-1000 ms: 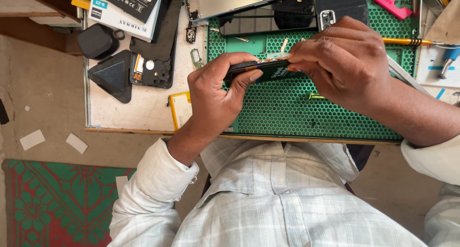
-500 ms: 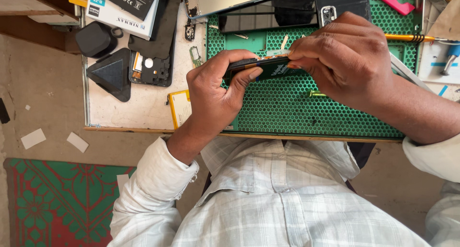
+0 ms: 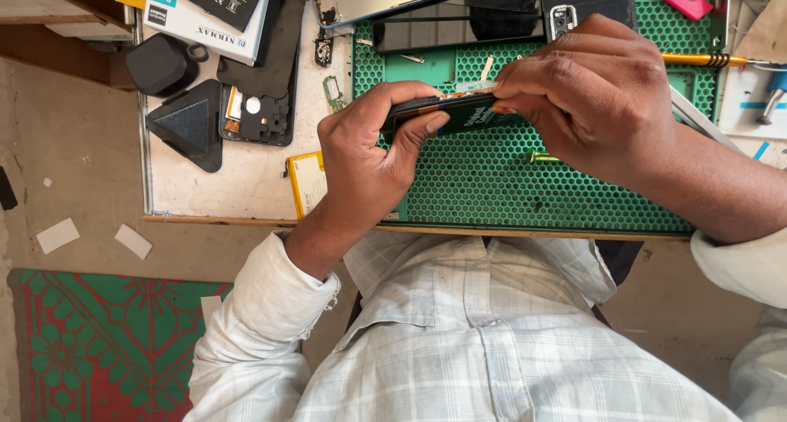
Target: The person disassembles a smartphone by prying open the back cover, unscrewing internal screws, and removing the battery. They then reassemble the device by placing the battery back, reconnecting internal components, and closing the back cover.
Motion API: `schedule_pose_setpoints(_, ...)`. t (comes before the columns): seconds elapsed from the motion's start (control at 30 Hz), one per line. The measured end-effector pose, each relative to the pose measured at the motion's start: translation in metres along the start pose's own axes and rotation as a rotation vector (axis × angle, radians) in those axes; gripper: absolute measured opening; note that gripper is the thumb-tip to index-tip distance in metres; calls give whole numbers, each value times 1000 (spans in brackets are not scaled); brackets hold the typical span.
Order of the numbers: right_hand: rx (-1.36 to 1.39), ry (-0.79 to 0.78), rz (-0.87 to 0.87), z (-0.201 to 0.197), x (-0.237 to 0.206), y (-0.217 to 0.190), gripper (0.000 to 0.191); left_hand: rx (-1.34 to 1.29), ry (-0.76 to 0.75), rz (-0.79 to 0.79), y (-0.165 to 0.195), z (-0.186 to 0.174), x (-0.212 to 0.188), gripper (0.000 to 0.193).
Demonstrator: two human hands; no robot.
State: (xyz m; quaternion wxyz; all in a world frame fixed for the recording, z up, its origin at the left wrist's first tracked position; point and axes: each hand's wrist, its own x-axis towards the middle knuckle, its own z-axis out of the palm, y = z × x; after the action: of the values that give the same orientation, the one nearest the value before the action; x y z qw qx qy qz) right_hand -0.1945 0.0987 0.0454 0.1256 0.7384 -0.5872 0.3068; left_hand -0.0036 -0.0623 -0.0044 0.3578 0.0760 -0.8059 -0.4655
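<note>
Two hands meet on one thin part, and that is where I see the risk. My left hand is clenched round the near end of a dark, flat phone module, thumb pressed on its edge, while my right hand pinches the other end with its fingertips. The module hangs just above the green honeycomb mat, near the middle of the counter, touching nothing else.

I judge that opposing pressure from both ends could bow or crack the piece, since it is slim and unsupported along its span. If either grip slips, it could drop onto the small brass screw lying on the mat below, or skid toward the counter's near edge. The opened phone back and yellow battery sit well apart to the left, out of harm.
</note>
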Motion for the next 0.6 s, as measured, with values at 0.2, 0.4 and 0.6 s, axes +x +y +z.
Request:
schedule_pose_setpoints(0.2,-3,-4,-8,1,-1,1,23,-3,-10,-8,-1,0,0,18)
schedule_pose_setpoints(0.4,-4,-3,-8,1,-3,1,23,-2,-8,-8,-1,0,0,18)
schedule_pose_setpoints(0.6,-9,-13,-8,1,-3,2,23,-3,-4,-9,0,0,0,19)
